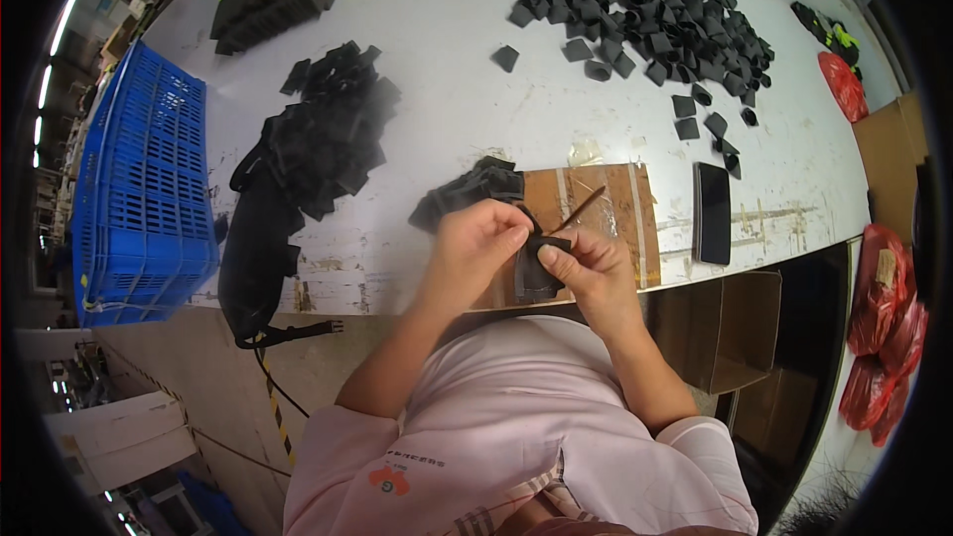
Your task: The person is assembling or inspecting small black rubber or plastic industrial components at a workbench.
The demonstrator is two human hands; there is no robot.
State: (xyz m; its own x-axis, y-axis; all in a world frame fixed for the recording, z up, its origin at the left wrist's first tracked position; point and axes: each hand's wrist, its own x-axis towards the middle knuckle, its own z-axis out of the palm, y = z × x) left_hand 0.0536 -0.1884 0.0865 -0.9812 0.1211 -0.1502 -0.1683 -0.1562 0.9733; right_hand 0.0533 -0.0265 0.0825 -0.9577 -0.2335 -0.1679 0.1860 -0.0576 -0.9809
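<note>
Both hands meet over a flat cardboard piece (pixel 640 208) at the table's near edge. Between them is a small black fabric piece (pixel 539 276), pinched by the fingers of my left hand (pixel 475 250) and of my right hand (pixel 604 276). Its lower part hangs down between the hands. A thin brown pointed stick (pixel 586 206) slants up beside my right fingers; whether they hold it or it lies on the cardboard, I cannot tell. Close to my left hand, a small heap of black fabric pieces (pixel 472 189) overlaps the cardboard's left side.
Small black fabric loops (pixel 645 15) form a big pile at the far right. Left lie more black pieces (pixel 333 129) and a black pouch (pixel 256 253) with a buckled strap. A blue crate (pixel 149 189) borders the table. Right are a phone (pixel 711 213) and red plastic bags (pixel 879 308).
</note>
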